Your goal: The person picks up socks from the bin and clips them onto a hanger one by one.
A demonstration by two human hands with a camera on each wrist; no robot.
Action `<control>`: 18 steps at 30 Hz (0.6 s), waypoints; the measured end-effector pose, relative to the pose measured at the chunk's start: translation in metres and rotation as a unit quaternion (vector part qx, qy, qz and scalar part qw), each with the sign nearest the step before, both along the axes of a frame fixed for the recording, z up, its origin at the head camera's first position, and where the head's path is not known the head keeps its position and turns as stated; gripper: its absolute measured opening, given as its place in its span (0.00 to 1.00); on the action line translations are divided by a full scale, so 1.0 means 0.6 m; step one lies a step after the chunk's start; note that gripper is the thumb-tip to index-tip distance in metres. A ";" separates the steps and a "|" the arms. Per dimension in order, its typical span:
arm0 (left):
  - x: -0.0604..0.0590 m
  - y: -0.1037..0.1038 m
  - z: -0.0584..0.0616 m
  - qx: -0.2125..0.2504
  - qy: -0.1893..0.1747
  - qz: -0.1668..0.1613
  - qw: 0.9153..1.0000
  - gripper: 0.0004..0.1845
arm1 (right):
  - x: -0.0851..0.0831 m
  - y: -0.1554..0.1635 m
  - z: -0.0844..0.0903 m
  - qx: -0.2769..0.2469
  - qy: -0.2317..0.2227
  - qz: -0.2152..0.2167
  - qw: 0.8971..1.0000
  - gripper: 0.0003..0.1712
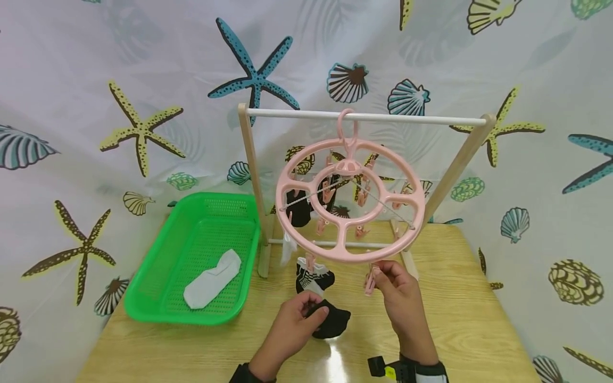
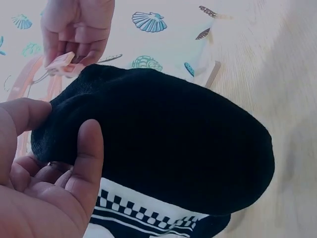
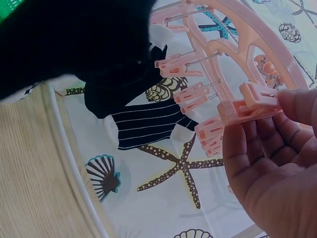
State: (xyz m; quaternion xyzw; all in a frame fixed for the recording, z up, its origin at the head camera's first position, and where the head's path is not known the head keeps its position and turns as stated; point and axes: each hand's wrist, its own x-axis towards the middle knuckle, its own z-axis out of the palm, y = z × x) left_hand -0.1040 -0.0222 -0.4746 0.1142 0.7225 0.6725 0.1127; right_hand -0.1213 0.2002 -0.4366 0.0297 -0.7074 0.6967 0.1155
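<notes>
My left hand pinches a black sock by one end, thumb on top, above the table's front. In the left wrist view the black sock spreads broad and dark away from my fingers. To the right, my right hand pinches a pink clothespin hanging at the front rim of a round pink hanger. The right wrist view shows that clothespin between thumb and fingers. A black-and-white patterned sock hangs from the neighbouring clip, just beyond my left hand.
The hanger hooks over a white rod on a wooden stand. Other socks hang on it, including a striped one. At left stands a green basket with a white sock inside. A patterned curtain backs the table.
</notes>
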 end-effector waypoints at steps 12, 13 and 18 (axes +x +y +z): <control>-0.023 0.054 0.014 -0.030 0.093 0.011 0.995 0.06 | 0.002 -0.004 -0.001 0.001 -0.018 0.006 1.000 0.11; -0.025 0.058 0.015 -0.032 0.096 0.007 0.995 0.05 | 0.002 -0.004 -0.001 0.000 -0.017 0.008 1.000 0.11; -0.033 0.075 0.022 -0.022 0.104 -0.002 0.994 0.05 | 0.003 -0.005 -0.001 -0.002 -0.016 0.013 1.000 0.11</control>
